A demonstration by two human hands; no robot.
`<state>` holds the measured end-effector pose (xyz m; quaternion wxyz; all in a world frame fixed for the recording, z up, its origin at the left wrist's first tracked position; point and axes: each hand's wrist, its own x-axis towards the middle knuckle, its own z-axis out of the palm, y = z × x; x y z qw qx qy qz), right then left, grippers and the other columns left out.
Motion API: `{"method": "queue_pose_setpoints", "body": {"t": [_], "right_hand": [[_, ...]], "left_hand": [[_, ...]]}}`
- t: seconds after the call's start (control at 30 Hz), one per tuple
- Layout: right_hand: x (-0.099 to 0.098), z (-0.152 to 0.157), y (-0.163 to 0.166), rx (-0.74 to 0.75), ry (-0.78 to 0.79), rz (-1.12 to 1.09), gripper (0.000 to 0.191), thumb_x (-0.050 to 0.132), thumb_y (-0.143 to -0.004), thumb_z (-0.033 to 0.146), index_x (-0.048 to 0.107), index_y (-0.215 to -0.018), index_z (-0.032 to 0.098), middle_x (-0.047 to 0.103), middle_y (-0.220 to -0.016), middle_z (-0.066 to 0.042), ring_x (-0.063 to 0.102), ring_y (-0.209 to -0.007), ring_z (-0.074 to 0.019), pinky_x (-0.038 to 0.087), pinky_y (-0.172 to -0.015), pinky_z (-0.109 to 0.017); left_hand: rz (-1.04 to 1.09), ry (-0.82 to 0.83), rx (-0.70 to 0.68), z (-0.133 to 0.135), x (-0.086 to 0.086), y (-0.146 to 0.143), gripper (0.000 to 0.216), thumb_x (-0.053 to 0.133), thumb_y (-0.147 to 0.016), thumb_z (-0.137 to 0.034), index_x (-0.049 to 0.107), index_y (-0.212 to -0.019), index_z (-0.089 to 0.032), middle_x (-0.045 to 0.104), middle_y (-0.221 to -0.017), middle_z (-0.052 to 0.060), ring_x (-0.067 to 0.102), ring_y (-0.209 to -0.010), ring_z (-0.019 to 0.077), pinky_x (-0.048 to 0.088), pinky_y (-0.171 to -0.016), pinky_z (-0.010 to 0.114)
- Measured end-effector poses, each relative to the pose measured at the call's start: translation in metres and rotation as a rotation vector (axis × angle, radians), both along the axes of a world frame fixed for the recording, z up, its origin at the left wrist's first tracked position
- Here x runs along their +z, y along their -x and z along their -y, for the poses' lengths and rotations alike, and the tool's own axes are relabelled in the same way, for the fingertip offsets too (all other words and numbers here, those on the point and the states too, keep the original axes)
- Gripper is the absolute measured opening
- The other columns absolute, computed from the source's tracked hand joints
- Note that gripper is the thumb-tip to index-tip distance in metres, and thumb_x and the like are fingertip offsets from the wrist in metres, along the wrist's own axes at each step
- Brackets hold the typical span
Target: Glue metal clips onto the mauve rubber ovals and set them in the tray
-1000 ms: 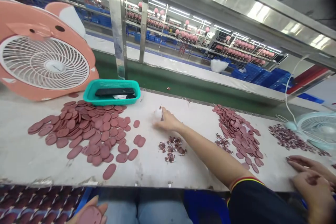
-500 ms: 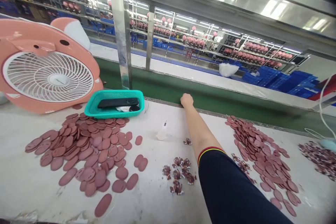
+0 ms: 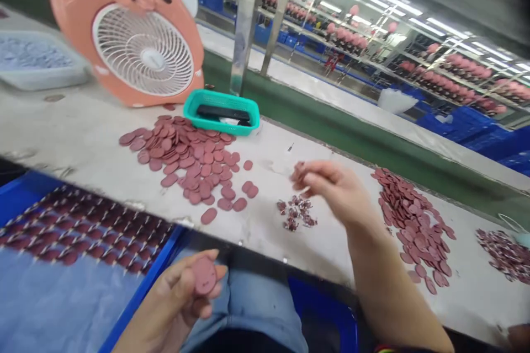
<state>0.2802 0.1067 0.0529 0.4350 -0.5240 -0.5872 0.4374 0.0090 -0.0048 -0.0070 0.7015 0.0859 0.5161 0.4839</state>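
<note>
Flat oval mauve disc [image 3: 204, 276], clamped firmly in the left hand's grip [image 3: 169, 300]

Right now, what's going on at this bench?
A person is sorting by hand at a long white bench. Their left hand holds a flat pink disc above their lap, beside a blue tray lined with rows of pieces. Their right hand is raised over the bench, pinching a small dark piece, though blur hides its detail. Below it lies a small heap of pieces, between two piles of pink discs.
</note>
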Motion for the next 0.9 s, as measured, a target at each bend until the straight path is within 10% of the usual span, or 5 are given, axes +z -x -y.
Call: {"method": "queue_pose_setpoints", "body": {"t": [0.1,0.23,0.9], "right_hand": [[-0.011,0.061,0.059,0.312,-0.050,-0.095,0.012,0.074,-0.087,0.031,0.075,-0.097,0.024,0.076,-0.089,-0.003,0.072,-0.079,-0.0157,0.060,-0.068,-0.029],[-0.019,0.094,0.095,0.367,-0.141,-0.041,0.013,0.074,-0.087,0.027,0.077,-0.100,0.024,0.074,-0.083,-0.003,0.067,-0.073,-0.0137,0.057,-0.065,-0.025],[-0.012,0.098,0.093,0.510,-0.309,0.120,0.013,0.072,-0.089,0.016,0.074,-0.102,0.019,0.077,-0.085,-0.002,0.068,-0.075,-0.0129,0.054,-0.074,-0.024]], "left_hand": [[0.053,-0.033,-0.052,0.010,0.012,-0.005,0.051,0.095,-0.045,-0.053,0.082,-0.080,-0.019,0.075,-0.066,0.004,0.064,-0.054,0.0124,0.050,-0.047,0.016],[0.087,-0.110,-0.133,0.022,0.013,0.002,0.047,0.091,-0.054,-0.058,0.082,-0.076,-0.018,0.067,-0.059,0.002,0.057,-0.053,0.0098,0.049,-0.050,0.016],[0.178,-0.167,-0.237,0.031,-0.001,0.010,0.032,0.088,-0.066,-0.049,0.081,-0.073,-0.018,0.067,-0.061,0.001,0.060,-0.054,0.0090,0.051,-0.051,0.014]]}}
